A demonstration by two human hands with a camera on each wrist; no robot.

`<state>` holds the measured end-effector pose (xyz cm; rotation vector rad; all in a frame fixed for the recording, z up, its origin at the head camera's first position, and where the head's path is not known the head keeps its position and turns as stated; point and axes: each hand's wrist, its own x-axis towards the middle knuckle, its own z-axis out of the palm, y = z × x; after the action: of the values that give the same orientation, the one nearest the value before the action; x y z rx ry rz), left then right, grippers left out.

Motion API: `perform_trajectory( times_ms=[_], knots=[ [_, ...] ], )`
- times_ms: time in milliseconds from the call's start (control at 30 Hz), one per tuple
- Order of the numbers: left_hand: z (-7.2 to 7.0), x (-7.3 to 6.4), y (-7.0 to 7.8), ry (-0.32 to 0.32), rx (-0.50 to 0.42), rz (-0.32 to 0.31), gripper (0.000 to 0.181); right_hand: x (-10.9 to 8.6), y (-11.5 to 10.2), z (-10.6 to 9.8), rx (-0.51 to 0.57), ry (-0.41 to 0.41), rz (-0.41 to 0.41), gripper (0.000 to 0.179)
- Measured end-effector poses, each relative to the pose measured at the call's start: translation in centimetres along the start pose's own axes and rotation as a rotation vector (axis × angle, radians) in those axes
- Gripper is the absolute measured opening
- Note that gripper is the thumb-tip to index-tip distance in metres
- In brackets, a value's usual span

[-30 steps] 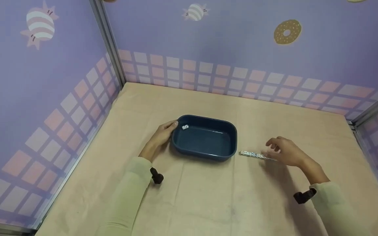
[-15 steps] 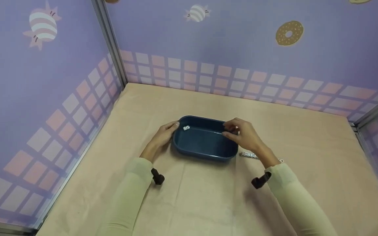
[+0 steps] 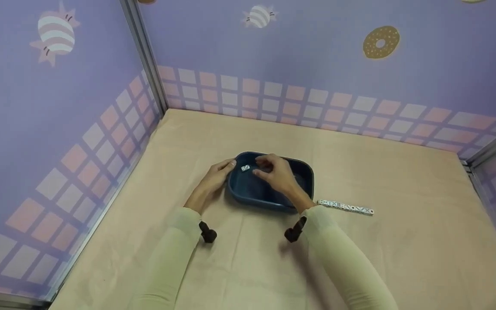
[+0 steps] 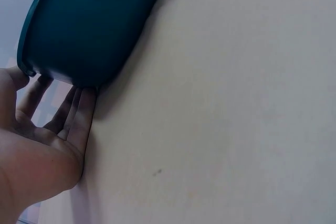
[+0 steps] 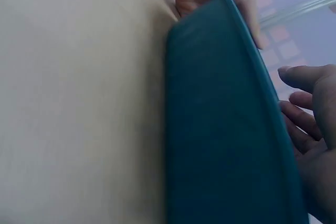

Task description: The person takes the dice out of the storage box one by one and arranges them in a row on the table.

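Observation:
A dark blue rectangular tub (image 3: 304, 170) rests on the cloth. At its left end my left hand (image 3: 213, 178) grips it, thumb over the rim and fingers against the outer wall in the left wrist view. Inside, near the far left corner, lie white dice (image 3: 245, 168), seemingly two touching. My right hand (image 3: 278, 174) hovers over the tub just right of them, thumb and fingers bent and apart, nothing visible between them. In the right wrist view the tub's wall (image 5: 226, 119) hides part of the fingertips. Right of the tub lies a straight row of white dice (image 3: 346, 207).
A beige cloth (image 3: 252, 267) covers the table. Purple printed walls (image 3: 308, 51) stand at the back and both sides, with metal posts (image 3: 144, 56) at the corners. Each wrist carries a small black camera mount (image 3: 208, 234).
My right hand has moved left from the right end of the dice row, across the tub, to beside the dice inside. The whole row now shows. My left hand stays on the tub.

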<state>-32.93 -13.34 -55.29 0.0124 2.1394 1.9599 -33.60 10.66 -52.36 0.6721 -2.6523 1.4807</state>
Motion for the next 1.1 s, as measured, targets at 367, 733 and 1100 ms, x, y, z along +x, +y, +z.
perform_trajectory(
  times_ms=[367, 733, 1100],
  knots=[
    [0.0, 0.1, 0.3, 0.002, 0.008, 0.011, 0.052, 1.7, 0.3, 2.8, -0.066, -0.083, 0.062, 0.062],
    [0.1, -0.1, -0.1, -0.033, 0.004, 0.027, 0.054, 1.2, 1.0, 3.1, -0.173, -0.174, 0.051, 0.047],
    [0.0, 0.1, -0.2, -0.006, -0.015, -0.013, 0.054, 1.2, 0.9, 3.6, -0.263, -0.205, 0.05, 0.016]
  ],
)
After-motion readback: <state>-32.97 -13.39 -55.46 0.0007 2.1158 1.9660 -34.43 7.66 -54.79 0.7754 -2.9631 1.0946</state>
